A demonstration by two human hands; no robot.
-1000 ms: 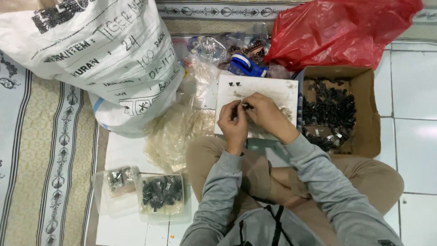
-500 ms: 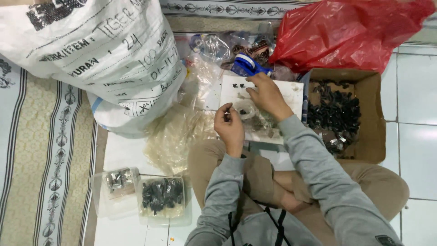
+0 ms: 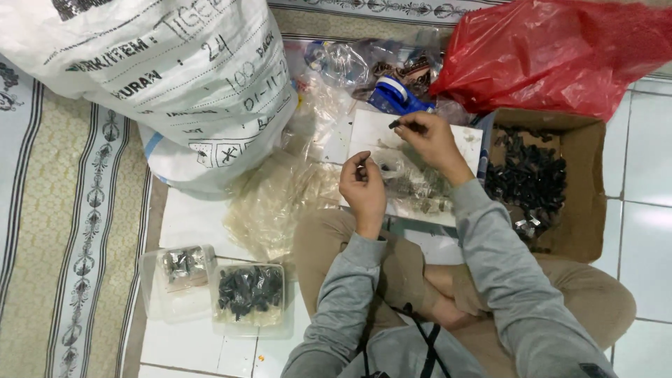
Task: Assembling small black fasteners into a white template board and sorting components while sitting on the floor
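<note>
Over the white board (image 3: 364,133), right hand (image 3: 430,140) pinches a dark clip (image 3: 396,124), left hand (image 3: 362,185) grips something tiny; either could slip into the clutter.

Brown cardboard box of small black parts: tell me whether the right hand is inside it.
No, the right hand is over the white board, left of the brown cardboard box.

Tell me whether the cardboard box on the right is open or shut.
Open: the cardboard box shows its inside, holding a pile of small black parts.
</note>
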